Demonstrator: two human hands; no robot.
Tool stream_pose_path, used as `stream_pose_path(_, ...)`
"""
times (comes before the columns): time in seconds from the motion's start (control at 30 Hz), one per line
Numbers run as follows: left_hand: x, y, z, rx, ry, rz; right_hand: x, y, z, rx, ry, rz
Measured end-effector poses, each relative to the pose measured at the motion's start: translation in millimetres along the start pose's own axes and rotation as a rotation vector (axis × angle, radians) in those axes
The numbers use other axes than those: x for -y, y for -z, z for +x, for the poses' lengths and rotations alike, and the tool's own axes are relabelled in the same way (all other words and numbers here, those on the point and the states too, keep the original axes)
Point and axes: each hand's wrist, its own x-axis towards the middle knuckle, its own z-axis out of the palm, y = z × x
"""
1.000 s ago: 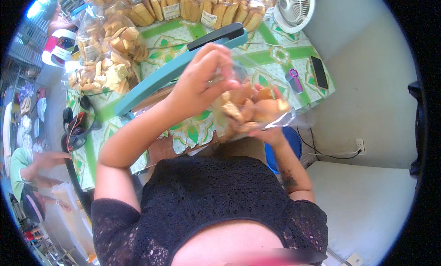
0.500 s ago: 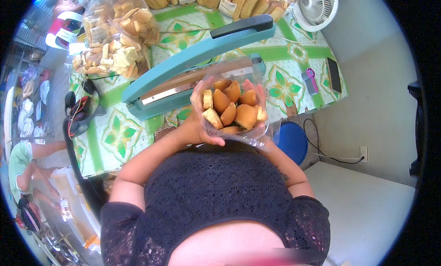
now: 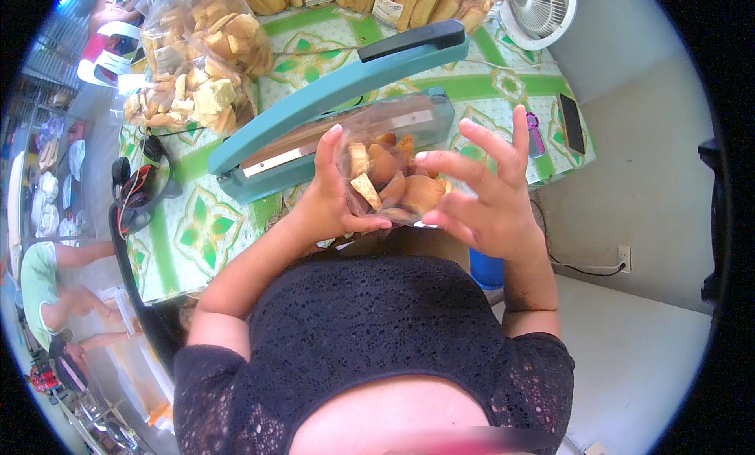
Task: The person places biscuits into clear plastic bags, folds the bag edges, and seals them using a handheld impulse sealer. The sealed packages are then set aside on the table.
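Observation:
A clear plastic bag of browned bread pieces [image 3: 383, 169] is in front of my chest, above the table's near edge. My left hand [image 3: 326, 194] holds it from the left, thumb along the near edge and fingers up its side. On the bag's right is my right hand [image 3: 495, 191], fingers spread apart; its thumb and a fingertip are at the bag's edge, and I cannot tell whether they press it. Just beyond the bag stands a teal heat sealer [image 3: 330, 81] with a black handle, its long arm raised over the base. The bag overlaps part of that base.
Large bags of bread pieces [image 3: 206, 70] stand at the far left, and more packed bread [image 3: 425, 5] lines the back. A white fan [image 3: 539, 13], a phone [image 3: 572, 123] and headphones [image 3: 135, 184] are on the patterned tablecloth [image 3: 206, 223]. Another person [image 3: 47, 286] is at the left.
My right hand has come from behind the bag to its right side, and its fingers have spread. The left hand keeps its hold on the bag. The person at the left has shifted an arm.

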Motion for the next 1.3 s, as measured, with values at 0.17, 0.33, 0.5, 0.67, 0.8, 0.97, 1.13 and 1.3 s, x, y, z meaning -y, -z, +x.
stream_pose_path(0.17,9.0,7.9,-4.0,-0.001,-0.012,0.060,-16.6,-14.2,-16.3,-0.517,-0.206,0.653)
stream_pose_path(0.33,5.9,-1.9,-2.8,-0.172,0.056,-0.407,-11.4,-88.0,-33.2,-0.855,-0.559,1.205)
stream_pose_path(0.5,-7.7,-2.1,14.9,-0.185,0.127,-0.541,19.6,-126.0,-28.0,-0.693,-0.702,1.443)
stream_pose_path(0.67,-11.5,-5.7,28.6,-0.220,0.151,-0.612,20.3,-119.8,-13.9,-0.691,-0.791,1.496)
stream_pose_path(0.8,-6.0,-2.3,27.6,-0.103,0.136,-0.480,15.4,-117.6,-11.4,-0.640,-0.827,1.508)
stream_pose_path(0.97,10.4,7.8,29.6,-0.092,0.079,-0.767,3.7,-123.1,-15.1,-0.620,-0.803,1.581)
stream_pose_path(1.13,17.7,14.3,28.9,-0.099,0.104,-0.599,-8.8,-125.0,-23.3,-0.533,-0.773,1.443)
stream_pose_path(1.3,9.3,10.8,27.3,-0.130,0.000,-0.484,-2.8,-122.6,-24.7,-0.664,-0.629,1.606)
